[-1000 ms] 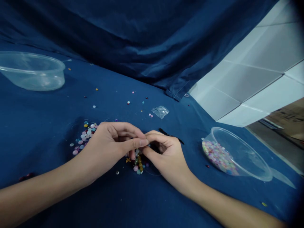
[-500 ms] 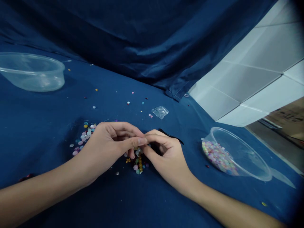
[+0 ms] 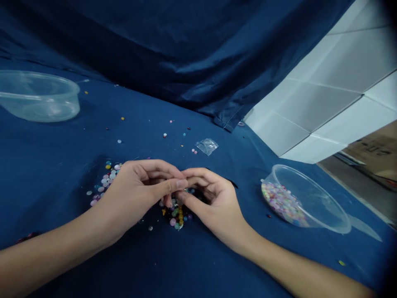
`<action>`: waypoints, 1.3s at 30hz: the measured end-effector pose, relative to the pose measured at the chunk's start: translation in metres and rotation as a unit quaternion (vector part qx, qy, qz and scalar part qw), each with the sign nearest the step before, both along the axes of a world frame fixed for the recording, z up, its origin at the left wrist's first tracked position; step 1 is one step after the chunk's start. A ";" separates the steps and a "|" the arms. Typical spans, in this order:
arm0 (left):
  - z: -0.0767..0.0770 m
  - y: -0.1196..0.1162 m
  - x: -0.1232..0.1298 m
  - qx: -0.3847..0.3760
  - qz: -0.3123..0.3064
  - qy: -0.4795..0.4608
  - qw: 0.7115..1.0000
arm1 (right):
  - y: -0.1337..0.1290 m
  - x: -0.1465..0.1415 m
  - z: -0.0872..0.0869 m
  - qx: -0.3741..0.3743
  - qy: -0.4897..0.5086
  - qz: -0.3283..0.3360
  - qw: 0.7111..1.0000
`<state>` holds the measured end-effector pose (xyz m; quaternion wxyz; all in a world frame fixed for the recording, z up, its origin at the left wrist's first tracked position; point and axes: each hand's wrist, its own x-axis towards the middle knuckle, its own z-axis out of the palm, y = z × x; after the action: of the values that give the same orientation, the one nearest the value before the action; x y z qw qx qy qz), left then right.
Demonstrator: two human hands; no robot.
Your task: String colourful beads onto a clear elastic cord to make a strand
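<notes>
My left hand [image 3: 145, 188] and my right hand [image 3: 214, 196] meet fingertip to fingertip at the middle of the head view. Thumb and fingers are pinched on both, and what sits between the tips is too small or hidden to make out. Just below them hangs or lies a cluster of beads [image 3: 177, 219], with amber, pink, green and blue ones; whether it is joined to the fingers I cannot tell. Left of my left hand is a pile of loose beads [image 3: 107, 180], mostly white, pink and purple, partly covered by the hand. A thin black thing [image 3: 233, 183] pokes out behind my right hand.
A clear plastic tub [image 3: 52, 105] stands at the far left. On the right a tilted clear tub [image 3: 313, 203] holds many pastel beads. A small clear plastic bag [image 3: 207, 146] and scattered beads lie on the blue cloth [image 3: 93, 265]. White tiles [image 3: 328, 103] rise at the right.
My right hand's fingers have shifted slightly left and curl over the left fingertips more. The whole view has slid a little; both hands stay together over the beads.
</notes>
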<state>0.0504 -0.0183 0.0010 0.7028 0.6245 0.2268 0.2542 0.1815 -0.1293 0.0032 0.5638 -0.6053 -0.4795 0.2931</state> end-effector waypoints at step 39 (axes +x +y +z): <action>0.003 0.004 0.001 0.082 0.025 0.004 0.996 | -0.006 0.010 0.000 0.001 0.060 -0.051 0.997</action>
<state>0.0513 -0.0143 0.0035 0.6418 0.6752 0.2235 0.2868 0.1911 -0.1354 0.0028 0.6062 -0.6099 -0.4136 0.2991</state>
